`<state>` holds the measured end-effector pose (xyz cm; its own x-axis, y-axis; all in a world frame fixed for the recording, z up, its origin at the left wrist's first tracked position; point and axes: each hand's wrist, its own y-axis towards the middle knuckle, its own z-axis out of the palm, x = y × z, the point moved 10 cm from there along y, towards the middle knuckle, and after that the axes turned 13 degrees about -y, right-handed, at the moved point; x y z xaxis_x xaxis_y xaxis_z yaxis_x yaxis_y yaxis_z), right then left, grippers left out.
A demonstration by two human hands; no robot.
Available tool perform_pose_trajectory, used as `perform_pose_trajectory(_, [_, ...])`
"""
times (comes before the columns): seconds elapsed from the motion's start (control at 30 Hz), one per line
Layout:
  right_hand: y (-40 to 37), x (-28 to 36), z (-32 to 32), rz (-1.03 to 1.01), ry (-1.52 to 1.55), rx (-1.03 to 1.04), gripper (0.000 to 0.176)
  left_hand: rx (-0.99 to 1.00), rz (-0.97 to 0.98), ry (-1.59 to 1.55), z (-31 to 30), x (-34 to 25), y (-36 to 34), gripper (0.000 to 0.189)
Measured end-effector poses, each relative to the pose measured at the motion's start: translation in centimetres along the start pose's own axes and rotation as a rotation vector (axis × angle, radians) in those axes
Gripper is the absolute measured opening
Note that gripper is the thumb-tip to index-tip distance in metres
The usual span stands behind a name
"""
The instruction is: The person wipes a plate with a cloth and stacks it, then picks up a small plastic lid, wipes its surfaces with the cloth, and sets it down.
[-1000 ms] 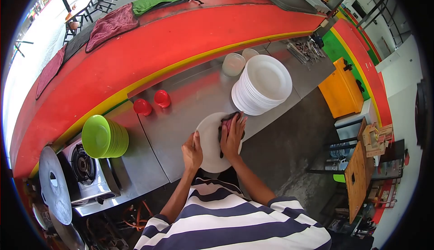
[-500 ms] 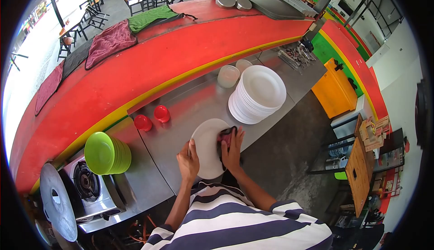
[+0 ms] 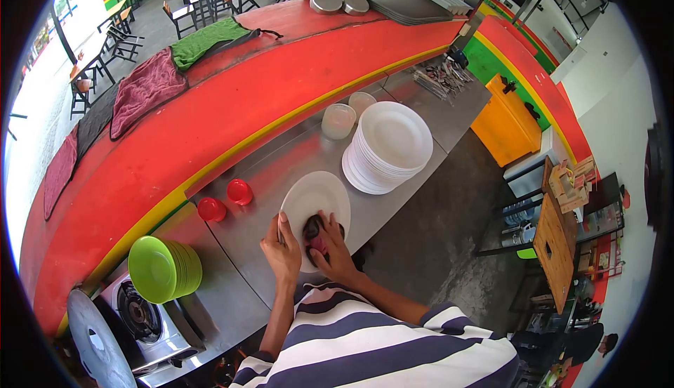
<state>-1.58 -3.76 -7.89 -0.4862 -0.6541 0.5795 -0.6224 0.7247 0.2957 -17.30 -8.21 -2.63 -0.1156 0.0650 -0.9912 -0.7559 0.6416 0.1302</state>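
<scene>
1. one white plate [image 3: 314, 193] lies at the counter's [image 3: 267, 167] near edge.
2. left hand [image 3: 283, 251] pinches its left rim, thumb on top.
3. right hand [image 3: 331, 249] presses a dark cloth [image 3: 313, 235] on its near part, fingers curled over it.

The person is wearing a short-sleeved shirt [image 3: 365, 339] with broad horizontal stripes, navy alternating with white; the forearms [image 3: 279, 311] are showing bare below the sleeves [image 3: 439, 318].
</scene>
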Motion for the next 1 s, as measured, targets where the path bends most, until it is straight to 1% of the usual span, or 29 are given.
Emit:
perform_pose_trajectory(0.07, [-0.7, -3.6, 0.3, 0.091, -0.129, -0.047, 0.072, 0.03, -0.004, 0.036, -0.1, 0.1, 0.3, 0.035])
perform_pose_trajectory(0.1, [-0.4, -5.0, -1.0, 0.13, -0.11, -0.208, 0.069, 0.069, 0.006, 0.048, 0.1, 0.0, 0.4, 0.034])
perform_pose_trajectory(0.2, [0.5, -10.6, -3.3, 0.387, 0.263, -0.447, 0.059, 0.199, 0.026, 0.075, 1.1, -0.8, 0.4, 0.032])
perform_pose_trajectory(0.3, [3.6, -11.6, -4.4, 0.513, 0.514, -0.263, 0.051, 0.358, 0.031, 0.09, 2.9, -1.5, 0.5, 0.029])
perform_pose_trajectory(0.37, [5.1, -6.9, -6.7, 0.268, 0.141, -0.399, 0.048, 0.457, 0.038, 0.116, 4.2, -1.6, 0.5, 0.027])
perform_pose_trajectory(0.4, [5.5, -3.9, -7.3, 0.147, -0.048, -0.462, 0.047, 0.457, 0.073, 0.071, 4.6, -2.0, 0.4, 0.026])
perform_pose_trajectory(0.43, [5.8, -1.1, -7.9, 0.049, -0.19, -0.518, 0.05, 0.458, 0.109, 0.025, 5.2, -2.3, 0.2, 0.025])
perform_pose_trajectory(0.47, [6.1, 0.1, -8.5, -0.01, -0.214, -0.515, 0.051, 0.457, 0.146, -0.02, 5.7, -2.8, 0.0, 0.025])
perform_pose_trajectory(0.53, [6.8, 2.1, -9.0, -0.134, -0.25, -0.503, 0.052, 0.462, 0.081, 0.017, 6.0, -3.3, -0.1, 0.024])
perform_pose_trajectory(0.57, [7.3, 1.3, -9.2, -0.16, -0.211, -0.515, 0.054, 0.459, 0.048, 0.039, 5.8, -3.4, -0.1, 0.024])
perform_pose_trajectory(0.67, [7.5, -2.6, -9.6, 0.015, -0.145, -0.583, 0.055, 0.37, 0.062, 0.053, 4.4, -4.1, 0.3, 0.025])
perform_pose_trajectory(0.7, [7.6, -4.0, -9.6, 0.08, -0.051, -0.613, 0.045, 0.321, 0.079, 0.053, 3.7, -4.8, 0.5, 0.026])
perform_pose_trajectory(0.8, [5.7, -7.8, -5.9, 0.431, 0.376, -0.366, 0.032, 0.179, 0.122, 0.043, 1.0, -6.1, 1.7, 0.029])
perform_pose_trajectory(0.87, [2.7, -7.6, -4.1, 0.364, 0.387, -0.271, 0.023, 0.103, 0.133, 0.037, -1.7, -5.8, 2.9, 0.031])
perform_pose_trajectory(0.9, [1.2, -8.5, -2.7, 0.406, 0.479, -0.153, 0.025, 0.057, 0.101, -0.005, -3.0, -4.6, 3.3, 0.038])
perform_pose_trajectory(0.97, [-1.3, -10.2, -0.8, 0.496, 0.652, 0.094, 0.028, -0.026, -0.001, -0.115, -5.8, -2.4, 4.2, 0.044])
perform_pose_trajectory(1.0, [-1.3, -10.7, -1.9, 0.523, 0.806, 0.026, 0.033, -0.064, -0.051, -0.171, -7.0, -1.6, 4.5, 0.047])
